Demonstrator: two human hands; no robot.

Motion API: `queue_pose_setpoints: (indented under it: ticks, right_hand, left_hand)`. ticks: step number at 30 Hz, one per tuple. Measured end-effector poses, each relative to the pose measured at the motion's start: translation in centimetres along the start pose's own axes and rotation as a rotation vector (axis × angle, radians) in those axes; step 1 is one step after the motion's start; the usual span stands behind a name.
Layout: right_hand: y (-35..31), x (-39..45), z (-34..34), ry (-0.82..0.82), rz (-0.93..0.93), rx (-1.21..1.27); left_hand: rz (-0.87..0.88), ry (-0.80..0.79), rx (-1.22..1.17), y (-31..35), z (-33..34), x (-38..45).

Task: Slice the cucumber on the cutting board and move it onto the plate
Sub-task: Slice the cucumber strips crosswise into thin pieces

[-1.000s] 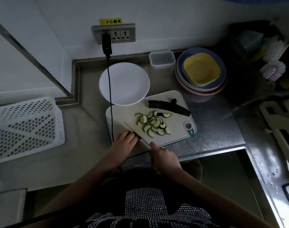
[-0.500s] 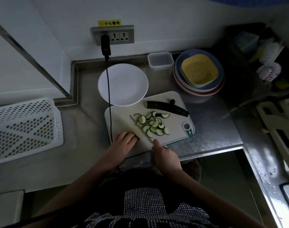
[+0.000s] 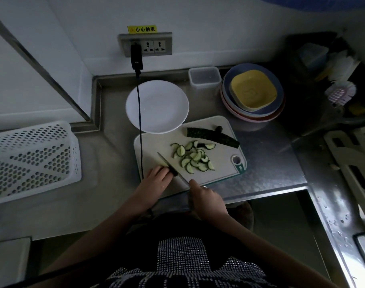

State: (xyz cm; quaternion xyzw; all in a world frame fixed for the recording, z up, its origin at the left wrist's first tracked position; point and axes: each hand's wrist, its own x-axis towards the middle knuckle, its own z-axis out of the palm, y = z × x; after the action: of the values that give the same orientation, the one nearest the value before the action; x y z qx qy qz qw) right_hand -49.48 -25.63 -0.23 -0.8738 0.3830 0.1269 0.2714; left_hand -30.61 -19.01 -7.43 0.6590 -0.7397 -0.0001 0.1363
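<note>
**Last stub under the blade**

The left hand pins a dark cucumber stub so the knife, gripped by the right hand, can cut. Slices pile mid-board; an uncut half lies at 1 o'clock. The round white plate touches the pale cutting board at 11 o'clock, and a black cable crosses that path.
</note>
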Motion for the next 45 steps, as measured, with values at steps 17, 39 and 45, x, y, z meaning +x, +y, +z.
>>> queue_pose_setpoints:
  ticks: [17, 39, 45]
  right_hand:
    - [0.0, 0.6, 0.4, -0.045, 0.058, -0.037]
    - [-0.3, -0.1, -0.2, -0.036, 0.058, 0.018]
    - [-0.3, 0.2, 0.2, -0.056, 0.066, -0.008]
  left_hand:
    - [0.007, 0.018, 0.022, 0.0, -0.2, 0.0]
    - [0.013, 0.014, -0.011, 0.0, -1.3, 0.0]
    - [0.019, 0.013, -0.039, 0.0, -1.3, 0.0]
